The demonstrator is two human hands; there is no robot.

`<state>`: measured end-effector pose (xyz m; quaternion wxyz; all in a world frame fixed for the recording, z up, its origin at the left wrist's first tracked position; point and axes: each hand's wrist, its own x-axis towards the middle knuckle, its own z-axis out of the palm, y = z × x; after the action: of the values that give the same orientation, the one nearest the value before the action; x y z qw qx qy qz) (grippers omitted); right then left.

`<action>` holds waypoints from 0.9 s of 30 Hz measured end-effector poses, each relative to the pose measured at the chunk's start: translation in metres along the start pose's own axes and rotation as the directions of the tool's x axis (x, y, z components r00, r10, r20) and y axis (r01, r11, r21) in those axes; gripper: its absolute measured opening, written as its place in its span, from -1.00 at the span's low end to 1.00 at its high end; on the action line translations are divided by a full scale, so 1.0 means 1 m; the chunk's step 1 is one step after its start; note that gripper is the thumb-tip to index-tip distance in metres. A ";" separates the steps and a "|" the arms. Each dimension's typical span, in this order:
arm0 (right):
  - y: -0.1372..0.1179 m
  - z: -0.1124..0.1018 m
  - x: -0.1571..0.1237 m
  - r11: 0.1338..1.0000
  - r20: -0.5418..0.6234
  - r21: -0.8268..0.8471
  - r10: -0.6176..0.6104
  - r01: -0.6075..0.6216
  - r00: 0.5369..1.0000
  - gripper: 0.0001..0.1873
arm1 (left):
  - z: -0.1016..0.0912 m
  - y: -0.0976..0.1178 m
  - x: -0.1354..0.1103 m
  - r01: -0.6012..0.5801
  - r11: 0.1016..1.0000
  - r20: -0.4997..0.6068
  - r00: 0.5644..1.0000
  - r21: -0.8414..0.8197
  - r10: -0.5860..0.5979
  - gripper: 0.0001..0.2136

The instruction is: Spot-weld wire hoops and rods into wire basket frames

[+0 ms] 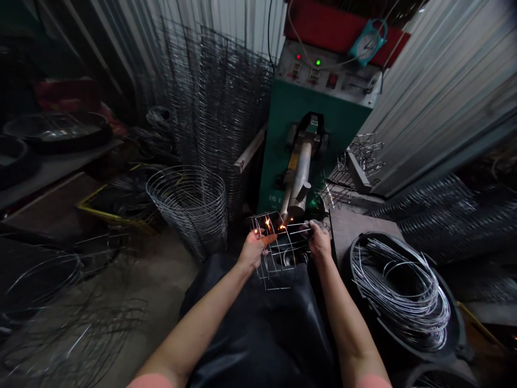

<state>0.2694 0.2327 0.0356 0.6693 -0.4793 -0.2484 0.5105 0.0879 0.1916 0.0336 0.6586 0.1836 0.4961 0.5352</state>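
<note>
At the green machine's (335, 116) lower front, our left hand (252, 250) pinches the wire frame (278, 253); our right hand (320, 240) pinches a thin rod (301, 224). We'd best hold both steady, fingers clear of the sparks (281, 227).

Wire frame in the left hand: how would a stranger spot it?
Find the green machine. Below its metal arm, the left hand holds the wire frame. Unlike the round basket to its left, it is hand-held, with sparks by its far edge.
</note>
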 end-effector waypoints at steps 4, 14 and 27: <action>-0.002 -0.003 -0.002 0.996 -0.011 -0.059 0.060 -0.060 0.998 -0.76 | 0.000 0.003 -0.001 0.001 1.000 0.017 1.000 0.015 -0.002 -0.44; -0.007 0.001 -0.009 0.987 0.100 -0.058 0.155 -0.149 0.983 -0.73 | 0.000 -0.006 -0.007 -0.094 0.993 0.020 0.995 -0.070 0.096 -0.40; -0.006 0.009 0.005 0.979 0.148 -0.037 0.202 -0.198 0.968 -0.80 | 0.001 0.002 -0.004 -0.117 0.987 -0.037 0.993 -0.111 0.113 -0.40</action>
<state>0.2661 0.2403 0.0437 0.5884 -0.4692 -0.2544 0.6073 0.0878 0.1892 0.0371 0.6282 0.1663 0.4636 0.6023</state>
